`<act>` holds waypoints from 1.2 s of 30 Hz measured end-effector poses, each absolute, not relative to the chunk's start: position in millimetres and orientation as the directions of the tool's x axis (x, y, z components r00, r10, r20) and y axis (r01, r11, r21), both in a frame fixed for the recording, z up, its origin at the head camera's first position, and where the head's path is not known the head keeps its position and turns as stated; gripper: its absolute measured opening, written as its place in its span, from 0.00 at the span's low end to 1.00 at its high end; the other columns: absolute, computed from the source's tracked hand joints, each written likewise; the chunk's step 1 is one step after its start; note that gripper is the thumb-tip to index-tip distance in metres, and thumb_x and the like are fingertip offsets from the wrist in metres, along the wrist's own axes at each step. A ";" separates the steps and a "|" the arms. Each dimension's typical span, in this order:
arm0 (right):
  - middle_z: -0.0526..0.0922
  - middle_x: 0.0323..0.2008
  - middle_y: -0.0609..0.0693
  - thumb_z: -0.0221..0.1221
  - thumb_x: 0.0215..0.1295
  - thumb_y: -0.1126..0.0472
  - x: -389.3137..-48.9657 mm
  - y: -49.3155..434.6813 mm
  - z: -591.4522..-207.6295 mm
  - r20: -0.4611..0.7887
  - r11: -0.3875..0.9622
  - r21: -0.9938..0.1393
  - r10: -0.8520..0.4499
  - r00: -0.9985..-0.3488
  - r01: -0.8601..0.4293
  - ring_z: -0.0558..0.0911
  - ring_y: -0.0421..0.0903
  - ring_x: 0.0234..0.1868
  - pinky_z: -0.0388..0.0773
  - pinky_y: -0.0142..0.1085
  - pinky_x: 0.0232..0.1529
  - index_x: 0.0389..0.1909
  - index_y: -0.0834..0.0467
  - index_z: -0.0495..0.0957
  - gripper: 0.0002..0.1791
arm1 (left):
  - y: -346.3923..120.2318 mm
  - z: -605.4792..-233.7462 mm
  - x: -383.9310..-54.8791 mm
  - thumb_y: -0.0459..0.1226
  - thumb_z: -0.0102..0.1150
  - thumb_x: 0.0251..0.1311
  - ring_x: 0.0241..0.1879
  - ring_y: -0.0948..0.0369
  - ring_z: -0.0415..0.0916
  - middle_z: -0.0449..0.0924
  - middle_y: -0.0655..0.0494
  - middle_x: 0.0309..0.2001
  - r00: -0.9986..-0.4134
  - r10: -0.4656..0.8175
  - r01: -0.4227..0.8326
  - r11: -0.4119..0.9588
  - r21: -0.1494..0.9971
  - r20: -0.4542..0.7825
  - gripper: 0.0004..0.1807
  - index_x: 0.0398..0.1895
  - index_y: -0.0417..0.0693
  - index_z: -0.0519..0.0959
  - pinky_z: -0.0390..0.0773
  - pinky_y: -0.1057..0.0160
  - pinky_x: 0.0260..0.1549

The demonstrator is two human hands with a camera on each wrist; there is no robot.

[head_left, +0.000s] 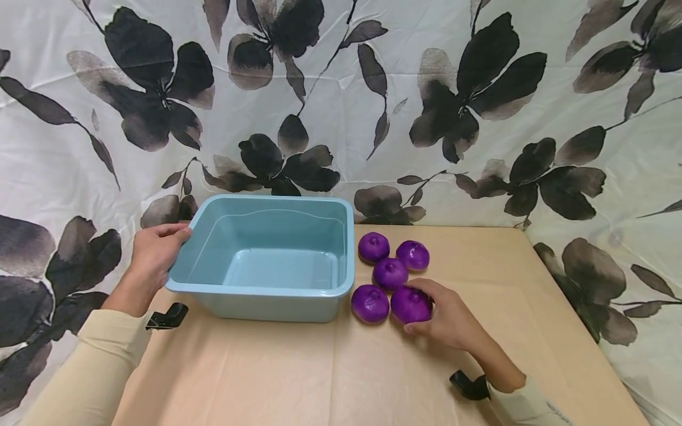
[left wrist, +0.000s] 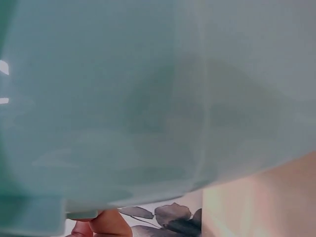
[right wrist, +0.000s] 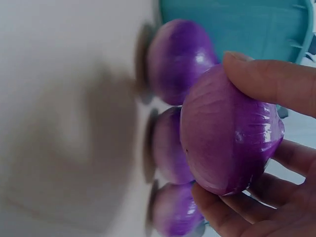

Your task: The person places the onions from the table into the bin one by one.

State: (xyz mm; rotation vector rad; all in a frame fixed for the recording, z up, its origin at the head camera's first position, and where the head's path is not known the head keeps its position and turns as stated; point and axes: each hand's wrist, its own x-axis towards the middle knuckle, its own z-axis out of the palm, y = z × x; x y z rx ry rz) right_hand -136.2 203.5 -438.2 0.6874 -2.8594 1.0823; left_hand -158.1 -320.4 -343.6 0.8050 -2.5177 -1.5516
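Note:
My right hand (head_left: 452, 315) grips a purple onion (head_left: 412, 306) beside the basin, thumb on the near side and fingers around the far side. Close up in the right wrist view, this onion (right wrist: 228, 136) is glossy, with a pointed tip toward the palm. Several more purple onions (head_left: 390, 274) sit clustered on the table, right of the light blue plastic basin (head_left: 261, 290). At the basin's left end, my left hand (head_left: 155, 255) holds the rim, its fingers on top. The basin's wall (left wrist: 148, 113) fills most of the left wrist view, where fingers (left wrist: 111, 223) show below the rim.
A tan cloth (head_left: 298, 378) covers the table, whose right edge slants down toward the front. Behind and at both sides hangs a white fabric (head_left: 373, 130) with dark flowers. Black wrist mounts (head_left: 167, 316) stick out from both sleeves.

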 end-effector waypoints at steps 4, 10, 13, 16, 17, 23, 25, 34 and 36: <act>0.82 0.63 0.61 0.84 0.39 0.62 -134.0 200.0 -425.6 0.181 0.654 -0.627 -0.406 -0.896 -0.423 0.83 0.62 0.60 0.81 0.58 0.58 0.64 0.61 0.78 0.45 | -320.7 -344.6 -158.7 0.46 0.47 0.79 0.65 0.41 0.69 0.66 0.35 0.74 -0.858 -0.475 -0.390 0.354 0.850 -0.196 0.29 0.75 0.40 0.69 0.72 0.38 0.61; 0.82 0.64 0.60 0.84 0.39 0.61 -132.9 194.2 -407.8 0.206 0.647 -0.610 -0.428 -0.880 -0.458 0.83 0.60 0.60 0.83 0.54 0.57 0.63 0.57 0.79 0.44 | -320.8 -345.9 -157.1 0.46 0.48 0.79 0.64 0.40 0.70 0.67 0.34 0.73 -0.859 -0.473 -0.389 0.359 0.849 -0.193 0.29 0.75 0.40 0.70 0.73 0.37 0.63; 0.83 0.62 0.57 0.84 0.39 0.59 -133.5 191.0 -398.1 0.207 0.648 -0.600 -0.440 -0.874 -0.469 0.85 0.56 0.57 0.84 0.51 0.54 0.63 0.54 0.79 0.44 | -320.8 -345.6 -156.3 0.47 0.47 0.79 0.65 0.40 0.70 0.66 0.34 0.74 -0.859 -0.474 -0.389 0.359 0.848 -0.193 0.29 0.76 0.41 0.69 0.72 0.36 0.64; 0.84 0.60 0.55 0.85 0.38 0.58 -134.2 187.9 -388.9 0.202 0.648 -0.599 -0.447 -0.871 -0.471 0.85 0.53 0.54 0.84 0.50 0.53 0.63 0.53 0.79 0.45 | -320.7 -345.6 -156.0 0.47 0.47 0.79 0.66 0.39 0.69 0.66 0.34 0.74 -0.858 -0.477 -0.388 0.359 0.849 -0.191 0.29 0.76 0.41 0.69 0.72 0.35 0.65; 0.84 0.60 0.55 0.85 0.38 0.58 -134.4 186.6 -386.1 0.199 0.646 -0.600 -0.451 -0.870 -0.472 0.85 0.54 0.55 0.84 0.50 0.53 0.63 0.53 0.79 0.45 | -320.4 -345.9 -156.0 0.47 0.47 0.79 0.66 0.39 0.70 0.66 0.35 0.74 -0.858 -0.478 -0.386 0.357 0.851 -0.188 0.29 0.76 0.41 0.69 0.71 0.35 0.65; 0.82 0.64 0.56 0.84 0.38 0.59 -137.6 178.0 -371.5 0.179 0.619 -0.617 -0.492 -0.852 -0.486 0.84 0.57 0.58 0.83 0.53 0.57 0.63 0.53 0.79 0.45 | -319.9 -347.9 -156.0 0.47 0.48 0.79 0.64 0.42 0.71 0.68 0.36 0.72 -0.859 -0.481 -0.377 0.365 0.851 -0.175 0.29 0.75 0.41 0.70 0.73 0.38 0.63; 0.82 0.64 0.56 0.85 0.39 0.59 -138.9 175.7 -366.7 0.178 0.609 -0.620 -0.505 -0.844 -0.495 0.84 0.56 0.59 0.83 0.53 0.57 0.63 0.52 0.79 0.44 | -320.0 -348.0 -156.3 0.47 0.48 0.79 0.63 0.42 0.71 0.68 0.36 0.72 -0.860 -0.480 -0.376 0.370 0.850 -0.171 0.29 0.75 0.41 0.71 0.73 0.38 0.63; 0.85 0.56 0.48 0.85 0.37 0.59 -141.6 166.5 -342.9 0.173 0.596 -0.619 -0.532 -0.829 -0.512 0.84 0.48 0.54 0.84 0.45 0.54 0.61 0.47 0.80 0.44 | -319.5 -347.0 -155.9 0.47 0.47 0.79 0.63 0.42 0.72 0.68 0.36 0.72 -0.857 -0.486 -0.380 0.368 0.849 -0.173 0.28 0.75 0.41 0.71 0.74 0.37 0.64; 0.84 0.56 0.48 0.85 0.38 0.59 -141.8 164.8 -337.7 0.170 0.592 -0.621 -0.539 -0.825 -0.514 0.84 0.48 0.54 0.84 0.42 0.53 0.61 0.47 0.80 0.43 | -319.4 -346.8 -156.5 0.47 0.48 0.79 0.62 0.43 0.73 0.69 0.36 0.70 -0.857 -0.486 -0.379 0.372 0.847 -0.170 0.28 0.74 0.41 0.71 0.75 0.39 0.62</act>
